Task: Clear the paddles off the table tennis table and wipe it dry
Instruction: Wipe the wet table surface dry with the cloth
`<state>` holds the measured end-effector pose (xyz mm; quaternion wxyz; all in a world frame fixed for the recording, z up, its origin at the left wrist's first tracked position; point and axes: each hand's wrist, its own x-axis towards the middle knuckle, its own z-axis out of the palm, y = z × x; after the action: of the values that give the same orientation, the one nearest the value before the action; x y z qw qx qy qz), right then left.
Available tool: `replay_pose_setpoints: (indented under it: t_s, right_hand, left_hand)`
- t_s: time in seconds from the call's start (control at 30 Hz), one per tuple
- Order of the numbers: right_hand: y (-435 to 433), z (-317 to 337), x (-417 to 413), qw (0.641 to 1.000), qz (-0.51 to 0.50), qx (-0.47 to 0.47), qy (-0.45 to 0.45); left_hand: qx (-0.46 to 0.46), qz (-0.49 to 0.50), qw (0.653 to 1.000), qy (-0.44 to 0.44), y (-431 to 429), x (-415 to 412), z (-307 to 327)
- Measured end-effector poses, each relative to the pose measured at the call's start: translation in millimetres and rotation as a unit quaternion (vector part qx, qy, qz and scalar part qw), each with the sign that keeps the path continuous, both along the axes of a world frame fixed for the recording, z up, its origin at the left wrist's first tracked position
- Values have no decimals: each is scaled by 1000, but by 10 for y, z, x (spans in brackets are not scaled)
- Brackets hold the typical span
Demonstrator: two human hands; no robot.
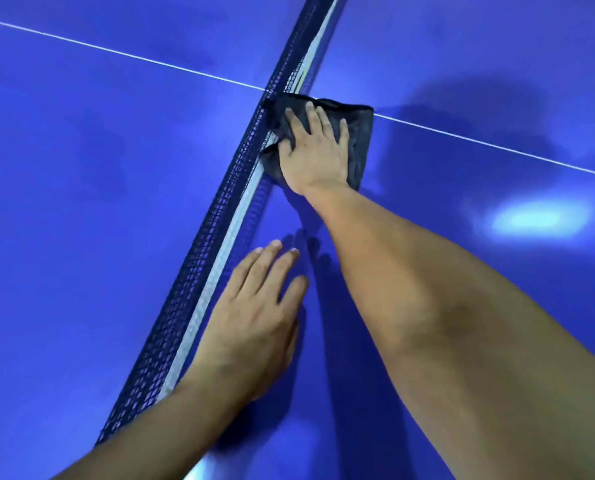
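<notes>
The blue table tennis table (81, 202) fills the view. A dark grey cloth (360, 133) lies flat on it where the white centre line (497, 143) meets the net (192, 271). My right hand (313, 150) presses on the cloth with straight, spread fingers, arm stretched out. Nearer to me, my left hand (254, 320) rests flat on the table beside the net, fingers straight and holding nothing. No paddle is in view.
The dark mesh net with its white top band runs diagonally from bottom left to top centre and stands as a low barrier between the two halves. A bright light glare (535, 218) shines on the right half.
</notes>
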<state>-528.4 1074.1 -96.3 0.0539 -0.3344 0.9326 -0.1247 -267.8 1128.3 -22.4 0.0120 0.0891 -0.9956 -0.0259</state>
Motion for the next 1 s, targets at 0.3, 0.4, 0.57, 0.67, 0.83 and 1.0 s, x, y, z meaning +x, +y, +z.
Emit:
replay_pose_setpoints:
  t_s: [0.3, 0.4, 0.57, 0.67, 0.83, 1.0]
  right_hand:
    - [904, 65, -417, 999, -38, 14, -3]
    - [1984, 55, -762, 992, -126, 22, 6]
    - [3782, 168, -1226, 964, -240, 109, -29]
    - [4590, 195, -1367, 931, -346, 106, -37]
    - [4531, 129, -1370, 908, -412, 74, -29]
    - [3466, 100, -1270, 943, -328, 59, -5]
  left_hand:
    - [80, 40, 996, 20, 346, -351, -536]
    - [89, 55, 994, 35, 407, -331, -615]
    - [94, 60, 993, 32, 399, -325, -636]
    - [103, 74, 991, 32, 409, -348, -649]
    - [108, 81, 990, 44, 390, -336, -655]
    - [113, 87, 988, 53, 419, -342, -639]
